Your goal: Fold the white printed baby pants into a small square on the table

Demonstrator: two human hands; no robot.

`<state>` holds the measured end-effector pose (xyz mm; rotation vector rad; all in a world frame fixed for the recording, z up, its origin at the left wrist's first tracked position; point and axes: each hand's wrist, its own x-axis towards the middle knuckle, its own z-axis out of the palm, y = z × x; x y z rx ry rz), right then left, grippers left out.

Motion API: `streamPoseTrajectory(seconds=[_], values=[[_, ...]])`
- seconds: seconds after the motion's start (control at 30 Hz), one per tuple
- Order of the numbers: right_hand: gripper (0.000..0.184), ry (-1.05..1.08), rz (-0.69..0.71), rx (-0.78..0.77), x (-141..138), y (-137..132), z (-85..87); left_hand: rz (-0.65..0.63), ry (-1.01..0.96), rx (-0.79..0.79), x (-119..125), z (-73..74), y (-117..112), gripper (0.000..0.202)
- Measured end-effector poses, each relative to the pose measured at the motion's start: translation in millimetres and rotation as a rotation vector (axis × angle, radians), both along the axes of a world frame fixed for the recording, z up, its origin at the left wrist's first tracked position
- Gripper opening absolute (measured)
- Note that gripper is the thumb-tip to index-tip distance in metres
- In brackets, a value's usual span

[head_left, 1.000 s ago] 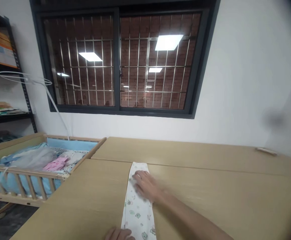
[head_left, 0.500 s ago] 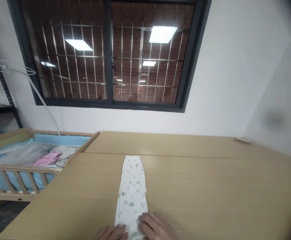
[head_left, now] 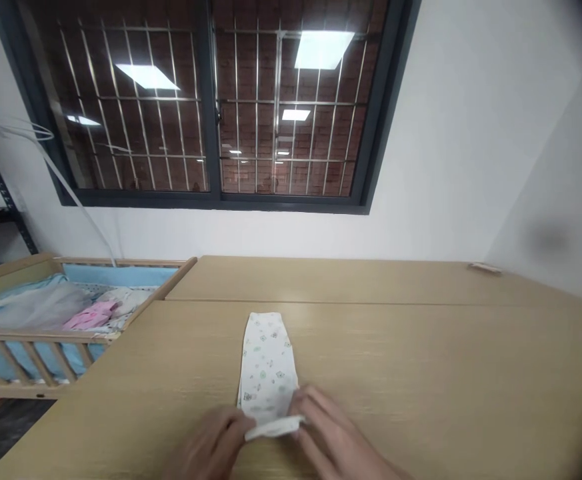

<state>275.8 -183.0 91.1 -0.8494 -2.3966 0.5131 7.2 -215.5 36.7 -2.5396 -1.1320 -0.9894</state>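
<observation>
The printed cloth [head_left: 267, 363] lies as a long narrow strip in the lower middle of the frame, running away from the viewer, its far end flat and rounded. Its near end is raised off the wood and rolled over into a thick lip, which looks to be so because both hands are closed on it: the left hand [head_left: 211, 450] grips the lip's left corner and the right hand [head_left: 331, 437] its right corner, thumbs underneath as far as the blur allows. Holding at both corners keeps the edge level and straight. The cloth rests on the pale wooden desk [head_left: 445, 373], near its seam. A small flat object [head_left: 485, 268] sits far off at the right. At the left edge stands a crib [head_left: 35, 333] holding a pink garment [head_left: 91, 315], and a barred window [head_left: 211, 107] fills the upper left
</observation>
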Motion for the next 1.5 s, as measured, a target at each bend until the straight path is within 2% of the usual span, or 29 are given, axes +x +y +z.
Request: streamPoseTrajectory(seconds=[0.07, 0.13, 0.2, 0.27, 0.3, 0.37, 0.47, 0.6, 0.67, 0.77, 0.83, 0.9, 0.97, 1.03, 1.1, 1.13, 1.2, 1.27, 1.33, 1.4, 1.5], values=[[0.02, 0.097, -0.015, -0.085, -6, 18, 27.1, 0.024, -0.021, -0.07, 0, 31.2, 20, 0.027], [0.019, 0.192, -0.053, -0.083, -15, 48, 39.4, 0.072, -0.051, -0.158, 1, 61.8, 48, 0.025], [0.019, 0.265, -0.112, -0.053, -25, 88, 38.2, 0.113, -0.109, -0.245, 3, 86.5, 83, 0.025], [0.025, 0.317, -0.2, -0.081, -35, 130, 27.7, 0.149, -0.162, -0.363, 4, 100.2, 121, 0.025], [0.028, 0.335, -0.247, -0.115, -39, 151, 20.3, 0.174, -0.181, -0.422, 4, 102.2, 139, 0.024], [0.03, 0.355, -0.338, -0.202, -47, 187, 3.4, 0.23, -0.193, -0.505, 5, 97.1, 173, 0.022], [0.026, 0.332, -0.444, -0.315, -56, 225, -23.1, 0.31, -0.179, -0.559, 10, 73.2, 210, 0.022], [0.018, 0.277, -0.504, -0.355, -60, 245, -52.2, 0.395, -0.153, -0.601, 20, 38.7, 233, 0.02], [0.017, 0.25, -0.513, -0.349, -58, 246, -60.2, 0.437, -0.137, -0.591, 26, 30.9, 235, 0.022], [0.025, 0.237, -0.501, -0.295, -53, 242, -59.5, 0.518, -0.111, -0.519, 36, 32.0, 221, 0.032], [0.033, 0.236, -0.462, -0.226, -48, 235, -50.6, 0.537, -0.075, -0.468, 45, 31.9, 197, 0.039], [0.04, 0.212, -0.349, -0.127, -45, 221, -36.8, 0.51, -0.018, -0.442, 54, 20.5, 162, 0.042], [0.046, 0.151, -0.171, -0.05, -44, 197, -20.9, 0.475, 0.04, -0.423, 62, -7.2, 125, 0.043], [0.052, 0.058, 0.017, -0.054, -44, 167, -6.8, 0.454, 0.141, -0.244, 64, -46.3, 97, 0.053], [0.056, -0.047, 0.19, -0.104, -46, 135, 2.7, 0.44, 0.23, -0.042, 60, -84.1, 82, 0.062], [0.056, -0.088, 0.27, -0.128, -48, 121, 5.2, 0.43, 0.261, 0.064, 57, -98.4, 79, 0.061], [0.055, -0.146, 0.393, -0.172, -52, 102, 5.5, 0.411, 0.289, 0.224, 52, -114.8, 78, 0.057], [0.054, -0.195, 0.444, -0.215, -57, 96, 0.0, 0.417, 0.258, 0.317, 50, -117.1, 80, 0.056], [0.055, -0.279, 0.431, -0.26, -61, 102, -10.2, 0.465, 0.198, 0.347, 51, -112.9, 82, 0.056], [0.058, -0.368, 0.39, -0.285, -64, 117, -23.0, 0.493, 0.171, 0.335, 52, -109.8, 84, 0.054], [0.057, -0.423, 0.343, -0.257, -66, 145, -41.2, 0.472, 0.191, 0.309, 50, -113.7, 88, 0.051]])
